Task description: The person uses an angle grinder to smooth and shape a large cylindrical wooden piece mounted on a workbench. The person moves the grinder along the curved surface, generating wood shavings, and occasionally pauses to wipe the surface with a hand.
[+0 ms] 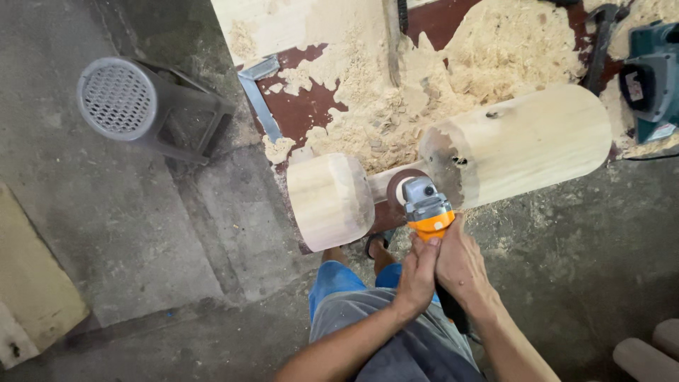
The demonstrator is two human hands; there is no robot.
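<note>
Grinding a deep neck into the log [495,145] on the bench [311,106], both my hands wrapped tight on the grinder [426,209].
My left hand [417,272] and right hand [460,262] clamp its orange body, disc [397,185] sunk in the groove. I'd judge the waist largely cut: a thin core joins rounded knob and long barrel, shavings [453,56] heaped behind. Disc edge and grinder tail are hidden; a planer [654,78] is cropped.

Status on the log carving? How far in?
Done: a deep neck is cut between the short end and the long body; shavings cover the bench. In hand: both hands, left and right, hold the grinder, disc in the neck. Left: the shoulder beside the disc looks rough and dark.
</note>
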